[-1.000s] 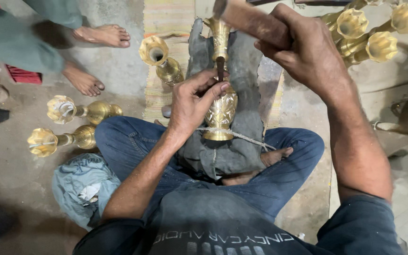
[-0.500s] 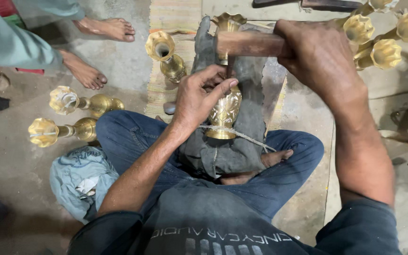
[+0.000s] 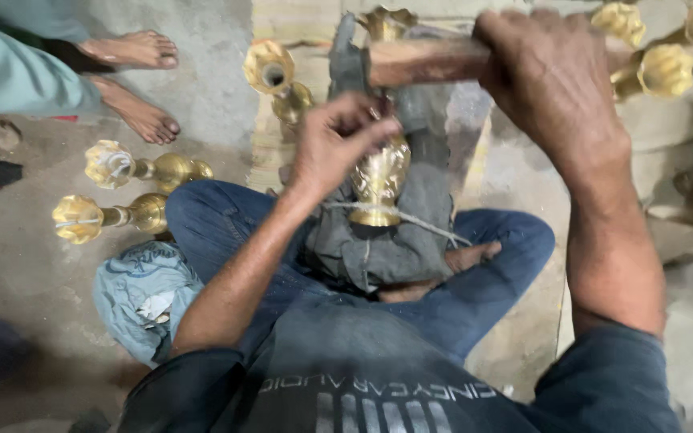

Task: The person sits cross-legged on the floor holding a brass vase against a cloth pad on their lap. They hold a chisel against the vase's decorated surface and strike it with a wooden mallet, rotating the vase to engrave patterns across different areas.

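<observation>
Brass vase point(image 3: 378, 180) stands upright on a grey cloth pad point(image 3: 378, 248) between the seated person's crossed legs, a cord point(image 3: 411, 218) running across its foot. The left hand point(image 3: 334, 140) is pinched shut at the vase's shoulder; it appears to hold a small tool against the metal, though the fingers hide it and I cannot confirm this. The right hand point(image 3: 551, 76) is clenched around the wooden handle of a hammer point(image 3: 419, 60), held level just above the vase, head toward the left.

Handling assessment: the vase looks like rigid cast or spun metal, probably heavy for its size, with a polished and likely slippery surface. It would dent or scratch sooner than break. The narrow neck and the flared foot offer the surest hold; the rounded belly does not.

Containers: the vase's mouth is covered by the hand, contents not visible. A similar brass piece point(image 3: 278, 80) lies just beyond the knee with its open mouth toward the camera, and shows dark and seemingly empty. Two more brass pieces point(image 3: 114, 188) lie on their sides on the concrete floor point(image 3: 34, 273) to the left, others at the upper right point(image 3: 651, 48). A blue cloth bundle point(image 3: 142, 293) sits beside the left thigh. Another person's bare feet point(image 3: 134, 80) stand at the upper left.
</observation>
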